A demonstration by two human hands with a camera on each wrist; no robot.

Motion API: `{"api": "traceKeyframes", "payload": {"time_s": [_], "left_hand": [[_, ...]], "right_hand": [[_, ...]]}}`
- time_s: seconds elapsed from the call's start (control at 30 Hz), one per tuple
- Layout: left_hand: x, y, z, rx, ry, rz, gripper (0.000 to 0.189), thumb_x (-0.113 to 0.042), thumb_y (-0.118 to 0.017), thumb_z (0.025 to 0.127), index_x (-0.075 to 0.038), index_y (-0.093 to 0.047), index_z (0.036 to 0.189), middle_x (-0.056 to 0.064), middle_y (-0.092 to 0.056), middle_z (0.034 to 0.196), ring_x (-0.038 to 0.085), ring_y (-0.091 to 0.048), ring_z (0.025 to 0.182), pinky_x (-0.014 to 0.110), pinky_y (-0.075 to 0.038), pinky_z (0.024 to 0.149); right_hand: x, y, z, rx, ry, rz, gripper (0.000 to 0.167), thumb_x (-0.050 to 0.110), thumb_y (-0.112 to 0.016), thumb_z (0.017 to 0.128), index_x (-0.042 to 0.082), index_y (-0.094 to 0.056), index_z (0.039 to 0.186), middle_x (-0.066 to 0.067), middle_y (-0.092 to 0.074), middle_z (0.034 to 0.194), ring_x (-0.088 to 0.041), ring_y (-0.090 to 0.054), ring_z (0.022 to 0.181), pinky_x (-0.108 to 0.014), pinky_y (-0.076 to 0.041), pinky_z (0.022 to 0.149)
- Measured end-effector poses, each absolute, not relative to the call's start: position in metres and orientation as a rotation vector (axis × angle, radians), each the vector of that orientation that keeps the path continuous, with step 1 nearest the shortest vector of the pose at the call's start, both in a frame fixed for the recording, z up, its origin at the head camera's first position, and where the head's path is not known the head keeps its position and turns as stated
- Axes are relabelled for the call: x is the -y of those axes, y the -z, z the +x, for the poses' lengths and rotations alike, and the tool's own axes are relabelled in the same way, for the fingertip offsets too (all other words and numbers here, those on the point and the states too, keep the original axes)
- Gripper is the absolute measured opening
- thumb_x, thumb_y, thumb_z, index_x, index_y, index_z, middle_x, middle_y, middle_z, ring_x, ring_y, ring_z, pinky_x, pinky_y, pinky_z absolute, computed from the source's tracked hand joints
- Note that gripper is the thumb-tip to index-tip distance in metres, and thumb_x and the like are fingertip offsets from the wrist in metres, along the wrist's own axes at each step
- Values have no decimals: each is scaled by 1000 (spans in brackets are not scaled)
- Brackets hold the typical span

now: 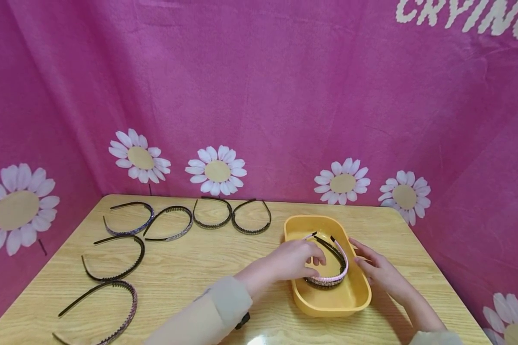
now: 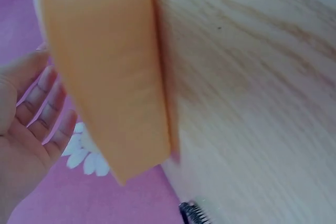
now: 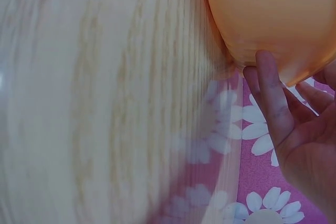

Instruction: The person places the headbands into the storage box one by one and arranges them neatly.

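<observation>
A yellow plastic basin (image 1: 303, 301) holds a pink headband (image 1: 342, 275) lying over darker headbands (image 1: 330, 247), one of them glittery. My left hand (image 1: 300, 258) reaches over the near left rim into the basin, its fingers loosely bent and the thumb tip at the pink band's curve. In the left wrist view that hand's fingers (image 2: 48, 106) are spread a little beyond the basin's wall (image 2: 105, 77), with nothing between them. At the basin's right side is my right hand (image 1: 382, 275), its extended fingers against the outer wall, as the right wrist view also shows.
Several headbands lie apart on the wooden table (image 1: 207, 268): a blue one (image 1: 144, 224), a silvery one (image 1: 185, 230), black ones (image 1: 140, 258) and a purplish one (image 1: 131, 311). A pink curtain (image 1: 259, 96) with daisies hangs behind and beside the table.
</observation>
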State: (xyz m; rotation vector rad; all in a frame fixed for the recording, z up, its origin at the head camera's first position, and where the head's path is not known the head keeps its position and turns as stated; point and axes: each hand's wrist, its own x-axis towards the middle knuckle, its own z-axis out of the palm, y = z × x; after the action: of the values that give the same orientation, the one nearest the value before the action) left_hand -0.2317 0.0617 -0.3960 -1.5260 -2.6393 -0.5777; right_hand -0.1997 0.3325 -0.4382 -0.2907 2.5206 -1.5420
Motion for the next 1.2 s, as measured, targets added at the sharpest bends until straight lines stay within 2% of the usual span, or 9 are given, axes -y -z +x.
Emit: {"api": "traceKeyframes", "payload": {"time_s": [0.17, 0.3, 0.5, 0.8, 0.97, 1.07, 1.2], "left_hand": [[-47, 380, -224, 2588, 671, -1469, 22, -26, -73, 82, -19, -68, 102, -11, -64, 98, 0, -57, 83, 6, -41, 70], [-36, 369, -218, 2590, 717, -1386, 23, -28, -71, 84, -20, -67, 106, -12, -65, 101, -1, -57, 85, 9, -42, 72], [-18, 358, -211, 2593, 806, -1286, 27, -25, -69, 85, -18, -66, 111, -9, -65, 105, 6, -60, 95, 16, -46, 83], [19, 345, -195, 2556, 882, -1113, 32, -23, -73, 82, -19, -64, 113, -8, -63, 108, 8, -58, 98, 28, -49, 88], [48, 340, -187, 2507, 905, -994, 35, -21, -75, 80, -20, -64, 112, -9, -63, 108, 8, -59, 100, 29, -50, 88], [66, 339, -184, 2494, 928, -908, 35, -19, -77, 78, -19, -65, 111, -9, -63, 108, 9, -59, 100, 29, -50, 87], [88, 340, -179, 2502, 938, -767, 37, -19, -78, 77, -19, -64, 112, -8, -62, 109, 11, -58, 100, 32, -51, 86]], "right_hand": [[-332, 439, -199, -2506, 1553, -279, 56, 22, -47, 100, 8, -24, 149, -35, -38, 136, -15, -59, 101, -31, -56, 74], [-332, 439, -199, -2485, 1575, -292, 57, 21, -46, 100, 5, -22, 149, -37, -35, 136, -17, -60, 100, -32, -56, 73], [-332, 439, -198, -2514, 1546, -284, 56, 21, -45, 100, 6, -23, 149, -36, -38, 135, -12, -59, 99, -31, -56, 71], [-331, 442, -196, -2495, 1565, -265, 57, 22, -47, 99, 6, -23, 149, -35, -37, 135, -9, -59, 97, -31, -56, 72], [-331, 441, -196, -2509, 1561, -262, 57, 22, -47, 99, 7, -24, 149, -34, -38, 135, -7, -57, 99, -30, -55, 73], [-331, 440, -196, -2511, 1551, -269, 57, 23, -47, 99, 8, -24, 149, -34, -37, 136, -10, -57, 102, -31, -55, 74], [-332, 439, -198, -2521, 1539, -285, 56, 23, -46, 100, 8, -24, 149, -35, -37, 137, -23, -57, 108, -32, -56, 75]]}}
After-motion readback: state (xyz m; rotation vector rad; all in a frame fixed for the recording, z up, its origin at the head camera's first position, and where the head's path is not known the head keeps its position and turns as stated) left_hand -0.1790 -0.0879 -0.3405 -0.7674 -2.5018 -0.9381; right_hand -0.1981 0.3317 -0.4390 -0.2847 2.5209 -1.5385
